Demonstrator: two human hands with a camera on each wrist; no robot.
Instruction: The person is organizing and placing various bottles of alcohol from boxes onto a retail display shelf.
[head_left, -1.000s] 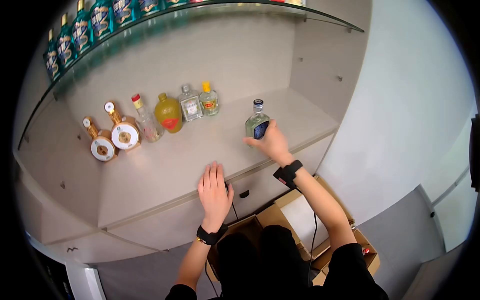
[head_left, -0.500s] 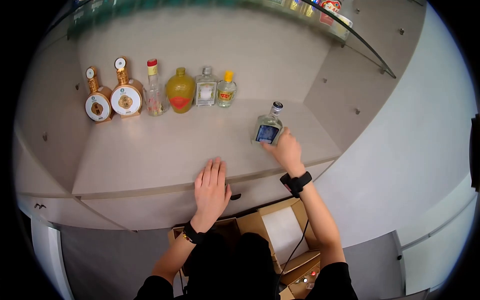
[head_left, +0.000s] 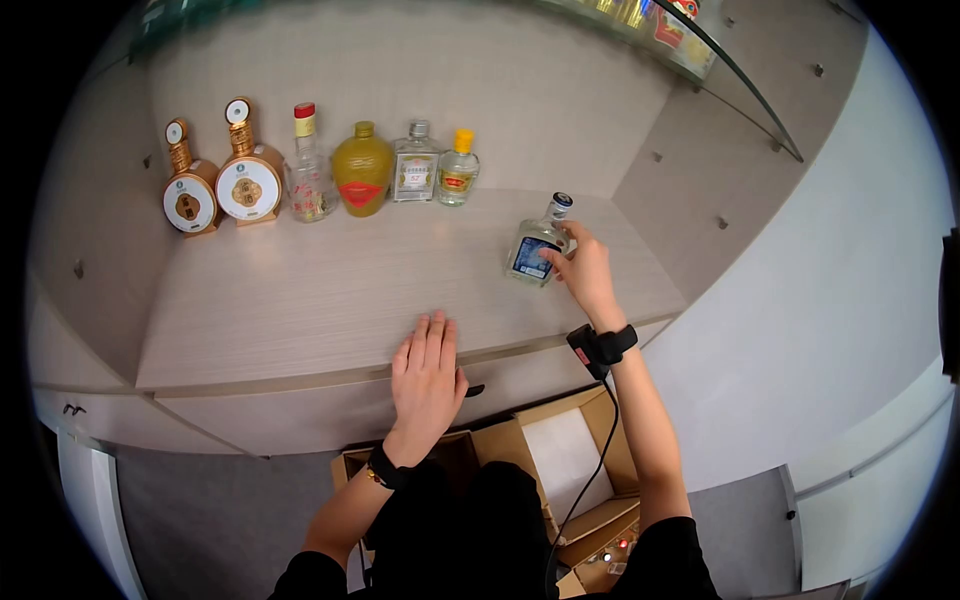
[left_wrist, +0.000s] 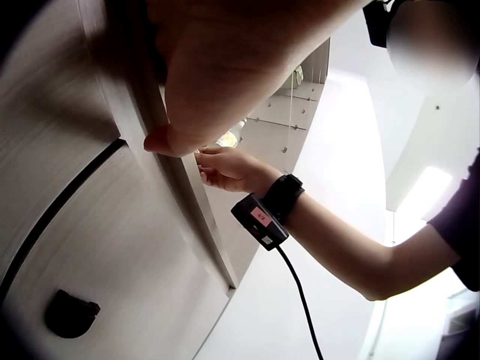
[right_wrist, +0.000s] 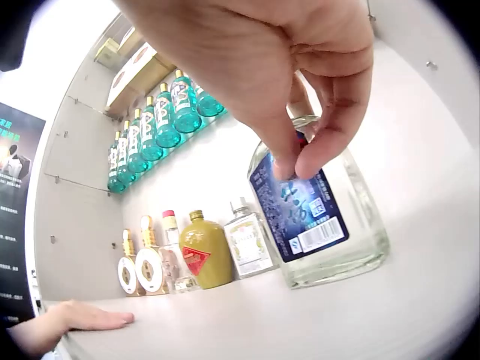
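Note:
A clear square-shouldered glass liquor bottle with a blue label stands at the right part of the cabinet shelf. My right hand is at its right side, holding it by the upper body with thumb and fingers. Close up in the right wrist view, the thumb and a curled finger come together over the top of the blue label, and the bottle's base sits on the shelf. My left hand lies flat on the shelf's front edge, fingers straight.
Along the back stand two white-and-gold round bottles, a red-capped clear bottle, an olive jug, a silver-capped bottle and a yellow-capped one. A glass shelf hangs above. Open cardboard boxes stand below.
My right hand has gone from a wide grasp low around the bottle to a narrower one higher up. The blue label has turned more into view. My left hand stays on the edge.

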